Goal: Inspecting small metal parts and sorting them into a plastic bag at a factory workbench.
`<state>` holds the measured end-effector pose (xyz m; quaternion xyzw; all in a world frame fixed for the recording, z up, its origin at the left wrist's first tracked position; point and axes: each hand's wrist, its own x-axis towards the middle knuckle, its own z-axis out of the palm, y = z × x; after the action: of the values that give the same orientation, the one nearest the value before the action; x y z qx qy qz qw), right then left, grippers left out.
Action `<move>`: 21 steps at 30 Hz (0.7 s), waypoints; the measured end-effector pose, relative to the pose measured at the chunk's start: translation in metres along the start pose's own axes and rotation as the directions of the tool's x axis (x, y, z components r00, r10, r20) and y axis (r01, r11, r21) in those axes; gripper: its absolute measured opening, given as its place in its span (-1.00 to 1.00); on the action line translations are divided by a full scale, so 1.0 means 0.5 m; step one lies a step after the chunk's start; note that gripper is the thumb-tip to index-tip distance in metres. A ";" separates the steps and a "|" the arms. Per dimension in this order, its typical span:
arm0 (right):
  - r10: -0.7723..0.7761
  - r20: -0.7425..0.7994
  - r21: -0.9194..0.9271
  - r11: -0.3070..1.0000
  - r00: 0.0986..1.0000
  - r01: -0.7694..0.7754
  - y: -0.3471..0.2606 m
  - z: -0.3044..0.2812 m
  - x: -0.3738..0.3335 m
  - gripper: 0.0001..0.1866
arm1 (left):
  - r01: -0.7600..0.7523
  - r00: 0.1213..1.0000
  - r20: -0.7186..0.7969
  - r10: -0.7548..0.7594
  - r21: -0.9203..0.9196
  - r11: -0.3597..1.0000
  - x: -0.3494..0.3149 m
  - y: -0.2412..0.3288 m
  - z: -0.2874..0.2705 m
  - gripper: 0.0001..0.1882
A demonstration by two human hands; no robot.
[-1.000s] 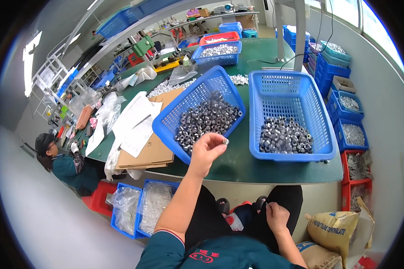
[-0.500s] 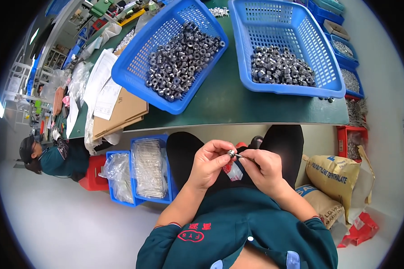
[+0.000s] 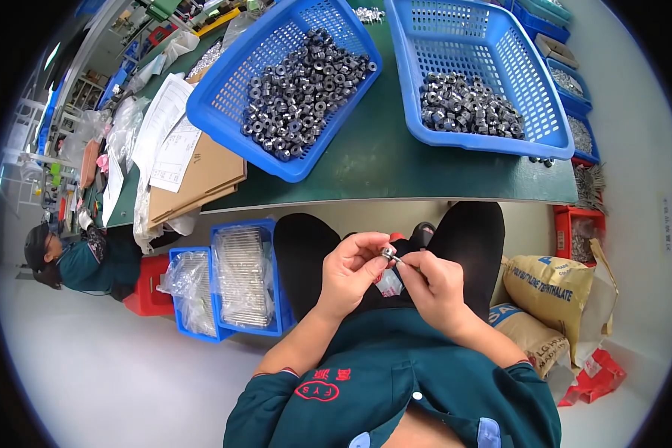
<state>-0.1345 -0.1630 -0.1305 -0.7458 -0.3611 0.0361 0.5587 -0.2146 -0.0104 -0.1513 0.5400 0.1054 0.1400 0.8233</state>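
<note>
Over my lap, my left hand [image 3: 349, 275] pinches a small round metal bushing [image 3: 387, 253] between thumb and fingertips. My right hand [image 3: 436, 290] is closed on a thin metal pin-like tool [image 3: 398, 260], whose tip meets the bushing; whether it goes into the hole is too small to tell. On the bench beyond, a left blue basket [image 3: 224, 93] holds a large heap of similar metal bushings [image 3: 299, 101]. The right blue basket [image 3: 467, 45] has a smaller heap of metal bushings [image 3: 470, 108].
The green bench [image 3: 366, 175] spans the front, with cardboard sheets [image 3: 205, 179] and papers [image 3: 175, 153] at left. Below stand blue crates [image 3: 280, 313] of bagged rods. Sacks [image 3: 552, 287] and a red bin [image 3: 567, 231] are at right. A co-worker [image 3: 89, 261] sits far left.
The bushing has tilted in my left fingers and shows more of its side. My right hand has turned slightly, with the tool still against the bushing. The whole view has shifted a little.
</note>
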 end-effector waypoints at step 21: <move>-0.054 0.091 -0.162 0.984 0.994 0.068 0.017 -0.029 0.018 -0.93 | -0.477 0.879 0.378 0.291 0.699 0.532 0.024 0.044 0.006 -0.46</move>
<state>-0.1171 -0.1707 -0.1292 -0.7758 -0.4094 0.0212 0.4797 -0.2048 -0.0005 -0.1299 0.8616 -0.0567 0.1996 0.4633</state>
